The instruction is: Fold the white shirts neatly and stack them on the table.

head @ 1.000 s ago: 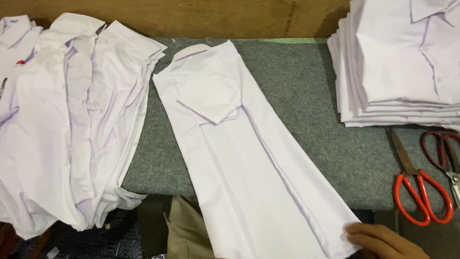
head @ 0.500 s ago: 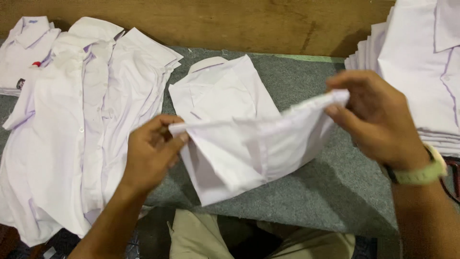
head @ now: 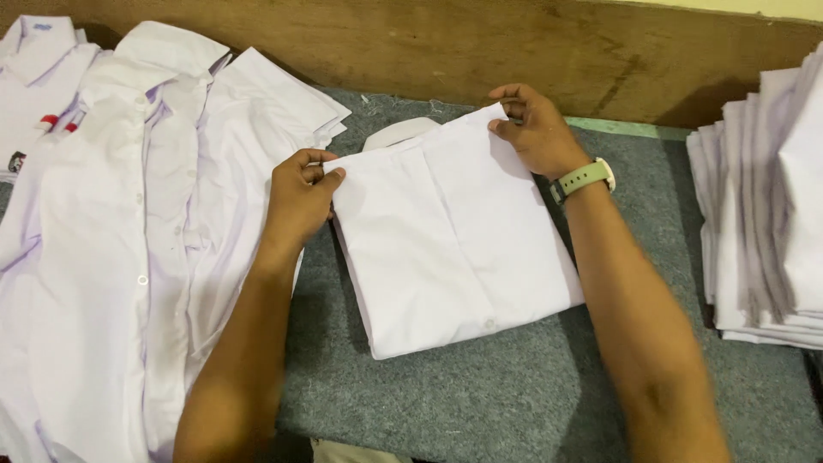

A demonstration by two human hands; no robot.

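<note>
Pinching folded white shirt [head: 450, 249] top corners: left hand [head: 300, 201], right hand [head: 536, 129]; grey mat [head: 514, 394] bare below.

Unfolded white shirts [head: 111, 240] lie spread in an overlapping row at the left of the grey felt surface [head: 514, 394]. A neat stack of folded shirts [head: 763, 223] sits at the right, before a wooden backboard [head: 411, 51].

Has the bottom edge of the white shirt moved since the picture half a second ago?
Yes. The folded shirt now lies flat on the grey mat; its lifted edge went away from the person toward the wooden wall.
</note>
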